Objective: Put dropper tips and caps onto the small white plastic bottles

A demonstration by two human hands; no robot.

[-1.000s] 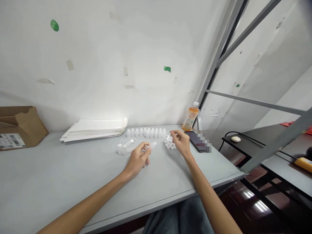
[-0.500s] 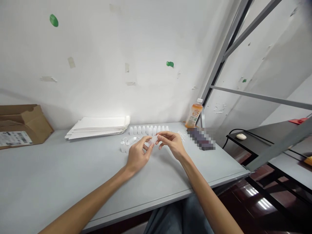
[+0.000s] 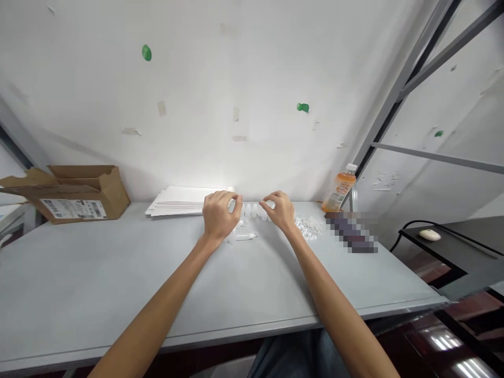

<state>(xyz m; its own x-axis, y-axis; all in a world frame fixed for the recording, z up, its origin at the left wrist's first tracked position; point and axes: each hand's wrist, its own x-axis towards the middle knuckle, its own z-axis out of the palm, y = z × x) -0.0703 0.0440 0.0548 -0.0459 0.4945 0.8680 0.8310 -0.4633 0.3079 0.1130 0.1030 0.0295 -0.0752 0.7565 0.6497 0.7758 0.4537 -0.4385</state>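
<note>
Bright glare on wall (image 3: 224, 173), soft shadows, bowed wide-angle edges

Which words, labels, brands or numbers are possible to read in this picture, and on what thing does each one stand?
White label on the cardboard box: a barcode and small print, too small to read.
Label on the orange drink bottle: too small and blurred to read.
No other readable text.

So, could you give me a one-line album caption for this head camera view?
Left hand and right hand over a row of small translucent bottles on a gray table.

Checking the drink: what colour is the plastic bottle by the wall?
The plastic bottle is orange, best seen in the head view.
</note>
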